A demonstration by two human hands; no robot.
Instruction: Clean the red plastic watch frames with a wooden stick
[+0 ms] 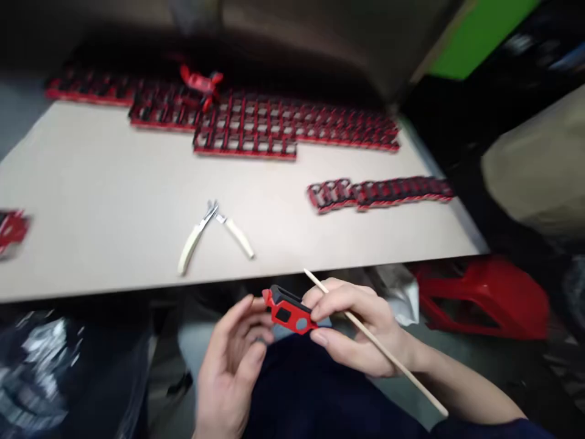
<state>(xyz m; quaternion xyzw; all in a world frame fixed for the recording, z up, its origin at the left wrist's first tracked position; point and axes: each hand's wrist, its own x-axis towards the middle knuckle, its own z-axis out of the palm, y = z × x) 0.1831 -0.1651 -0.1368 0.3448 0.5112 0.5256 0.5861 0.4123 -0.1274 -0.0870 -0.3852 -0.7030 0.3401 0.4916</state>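
Now: right hand (365,329) pinching red-and-black plastic part (289,312) together with thin wooden stick (388,349) | left hand (232,366) half-open, just beside part | part held below table (100,189) edge | cream-handled pliers (214,235) lying on table

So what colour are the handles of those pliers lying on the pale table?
The steel-headed pliers have cream handles, seen best in the head view.

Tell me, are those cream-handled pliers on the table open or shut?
Open: the pliers lie on the table with their cream handles spread apart in a wide V.
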